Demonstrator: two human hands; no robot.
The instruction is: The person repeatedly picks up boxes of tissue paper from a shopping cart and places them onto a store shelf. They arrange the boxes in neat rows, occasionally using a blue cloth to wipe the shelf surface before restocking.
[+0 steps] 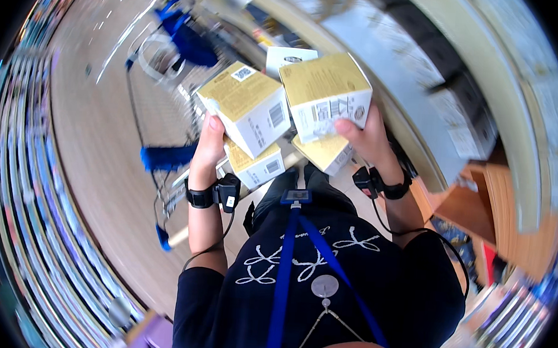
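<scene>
We see our left hand (pixel 208 148) and right hand (pixel 367 136) each gripping stacked yellow-and-white boxes (pixel 248 107) above a shopping cart (pixel 167 101).

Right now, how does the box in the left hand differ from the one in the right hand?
The left box sits lower and farther left than the right box. The left box's gold top carries a small square code label; the right box's gold top looks plain. The left hand grips from below, the right hand from the side. Both are gold-topped with white sides.
</scene>
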